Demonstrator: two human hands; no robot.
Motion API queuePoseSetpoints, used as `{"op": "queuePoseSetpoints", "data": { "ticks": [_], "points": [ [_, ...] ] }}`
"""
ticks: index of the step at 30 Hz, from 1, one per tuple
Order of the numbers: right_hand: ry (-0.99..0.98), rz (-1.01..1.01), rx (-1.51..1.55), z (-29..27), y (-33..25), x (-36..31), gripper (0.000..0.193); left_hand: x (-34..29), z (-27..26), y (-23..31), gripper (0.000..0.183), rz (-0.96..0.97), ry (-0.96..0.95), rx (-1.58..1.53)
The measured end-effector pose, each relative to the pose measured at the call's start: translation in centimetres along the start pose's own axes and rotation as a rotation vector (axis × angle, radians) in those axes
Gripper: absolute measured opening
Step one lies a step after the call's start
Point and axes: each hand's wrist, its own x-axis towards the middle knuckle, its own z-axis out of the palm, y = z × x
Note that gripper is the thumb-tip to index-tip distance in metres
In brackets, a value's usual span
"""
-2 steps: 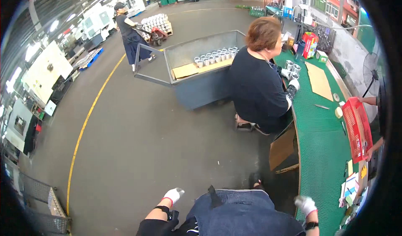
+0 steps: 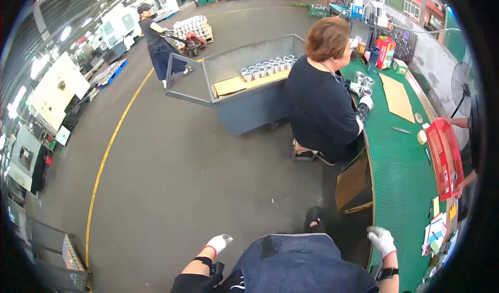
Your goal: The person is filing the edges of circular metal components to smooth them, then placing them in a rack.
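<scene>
My left hand [image 2: 219,243], in a white glove with a red cuff, hangs beside the blue denim apron [image 2: 291,256]. Its fingers are loosely bent, and no object shows in them. My right hand [image 2: 382,240], gloved the same way, hovers by the near-left edge of the long green-covered workbench [image 2: 397,194]. Its fingers are slightly curled and appear to hold nothing. Whether it touches the bench I cannot tell. One dark shoe [image 2: 314,216] of mine shows on the floor ahead of the apron.
A seated co-worker [image 2: 325,95] handles metal cylinders [image 2: 365,83] at the bench. Behind stands a grey metal cart [image 2: 254,111] of similar parts. Another person's hands grip a red basket [image 2: 444,160] at right. Far left, someone [image 2: 158,46] pulls a pallet jack [image 2: 193,42].
My right hand has risen slightly along the bench edge and is less blurred. My shoe has come further into view ahead of the apron.
</scene>
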Motion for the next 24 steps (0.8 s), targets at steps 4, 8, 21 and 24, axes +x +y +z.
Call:
{"op": "queuePoseSetpoints", "data": {
  "ticks": [4, 8, 21, 24],
  "points": [
    [-0.047, -0.172, 0.196, -0.3, -6.2, 2.1, 0.035, 1.6, -2.2, 5.9, 0.047, 0.157, -0.005, 0.13],
    [-0.079, -0.16, 0.194, 2.3, -4.5, 1.8, 0.039, 3.5, -5.2, 17.8, 0.043, 0.349, -0.05, 0.203],
    [0.715, 0.878, 0.706, 16.7, -11.1, -11.0, 0.041, 17.9, -0.3, 46.5, 0.035, 0.993, -0.77, 0.733],
    [0.939, 1.142, 0.869, 22.0, -20.7, -12.5, 0.038, 16.7, 4.0, 51.0, 0.029, 1.106, -0.861, 1.11]
  ]
}}
